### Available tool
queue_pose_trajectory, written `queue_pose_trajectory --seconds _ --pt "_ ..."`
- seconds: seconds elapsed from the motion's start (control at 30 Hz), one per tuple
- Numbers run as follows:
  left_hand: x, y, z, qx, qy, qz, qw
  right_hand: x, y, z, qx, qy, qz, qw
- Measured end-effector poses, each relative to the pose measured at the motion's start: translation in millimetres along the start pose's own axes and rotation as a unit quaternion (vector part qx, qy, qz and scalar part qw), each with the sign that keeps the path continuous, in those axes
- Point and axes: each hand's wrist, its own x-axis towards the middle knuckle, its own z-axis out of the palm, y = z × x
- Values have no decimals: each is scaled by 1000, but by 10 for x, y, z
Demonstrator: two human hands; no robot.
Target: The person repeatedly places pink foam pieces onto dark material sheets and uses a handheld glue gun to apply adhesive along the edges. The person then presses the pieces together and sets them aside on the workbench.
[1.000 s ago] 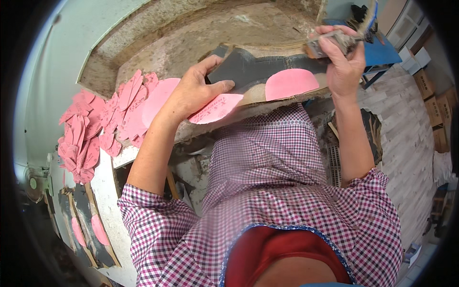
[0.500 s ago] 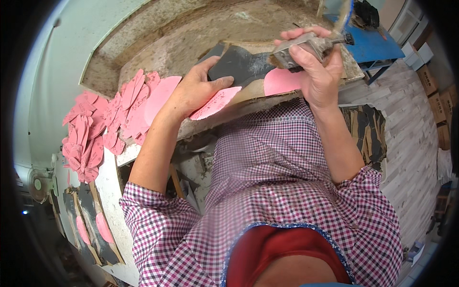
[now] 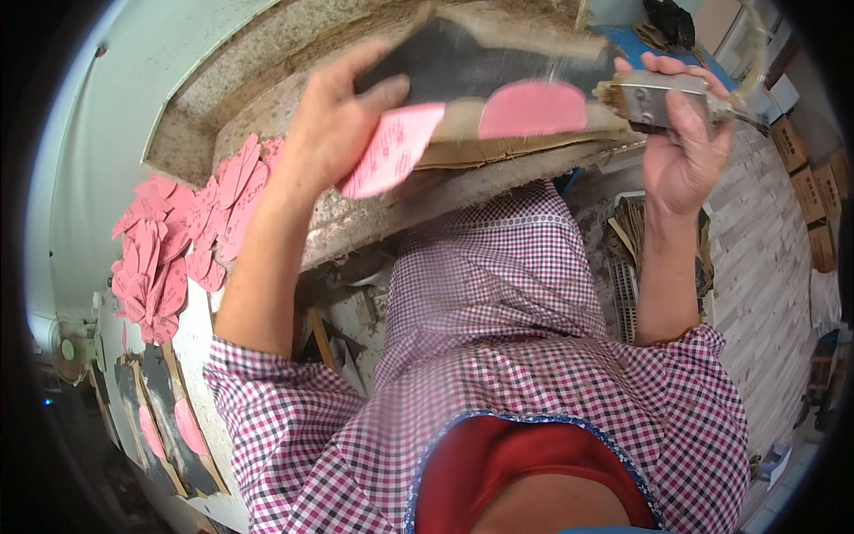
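Observation:
My left hand (image 3: pixel 334 125) grips the left end of a dark, flat cut panel (image 3: pixel 440 67), thumb on top. The panel is smeared by motion and has tan edges. A loose pink cut piece (image 3: pixel 396 149) with markings sticks out from under the same hand. Along the panel's near edge lies a pink half-round piece (image 3: pixel 534 109). My right hand (image 3: pixel 680 142) is closed round a boxy metal tool (image 3: pixel 658 100) with a crusted brown end and a hose behind it. That end is just at the panel's right end.
Pink cut pieces (image 3: pixel 156 254) are heaped left of the dirty, high-walled work tray (image 3: pixel 191 147). Two finished-looking dark strips with pink patches (image 3: pixel 178 418) lie lower left. A crate (image 3: pixel 623 285) stands below right, a blue table (image 3: pixel 627 40) beyond, cartons (image 3: pixel 805 196) far right.
The panel, with its pink half-round piece, has shifted away from me. My left hand has moved left and away with it; my right hand and the tool have moved right, off the pink half-round piece.

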Motion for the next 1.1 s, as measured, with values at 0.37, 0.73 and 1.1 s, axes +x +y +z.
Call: queue_pose_trajectory --seconds 0.37,0.73,1.1 --pt "-231 -77 109 441 -80 307 839 -111 -275 -82 77 -33 63 995" --pt "-390 -186 226 459 -63 295 836 -400 235 325 -2 -8 117 993" --pt "-495 -324 281 431 -36 287 855 -139 209 -642 -247 77 47 965"
